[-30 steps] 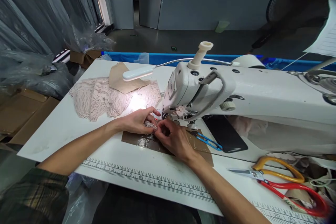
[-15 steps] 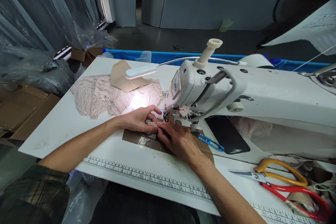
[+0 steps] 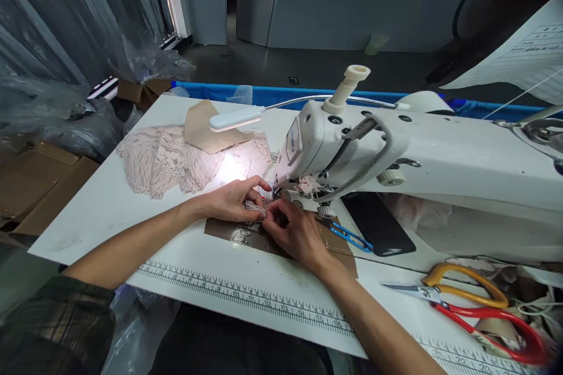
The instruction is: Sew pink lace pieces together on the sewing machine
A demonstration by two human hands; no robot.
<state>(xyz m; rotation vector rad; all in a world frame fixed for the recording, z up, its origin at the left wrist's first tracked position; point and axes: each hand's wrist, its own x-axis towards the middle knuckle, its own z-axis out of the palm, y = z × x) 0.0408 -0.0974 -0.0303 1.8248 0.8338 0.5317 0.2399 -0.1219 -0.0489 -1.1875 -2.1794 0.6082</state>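
Observation:
Close to the needle of a white sewing machine (image 3: 352,135), my left hand (image 3: 231,199) is closed on a small bunched piece of pale pink lace (image 3: 254,207). My right hand (image 3: 295,231) pinches the right end of that same lace, its thumb and fingertips close to those of my left. Behind my left hand a larger heap of pale pink lace fabric (image 3: 169,161) lies on the table, lit brightly at its right end. On this heap rests a brown paper pattern piece (image 3: 209,129). The lace edge under the needle is mostly hidden by my fingers.
Right of my right hand lie blue thread snips (image 3: 352,237) and a black phone (image 3: 380,225). Scissors with orange and red handles (image 3: 475,299) rest farther right. A white lamp (image 3: 236,119) hangs over the heap. A ruler strip (image 3: 246,296) runs along the table's front edge.
My right hand's fingers have curled and lifted slightly, the index finger now bent near the needle. My left hand stays almost still on the lace.

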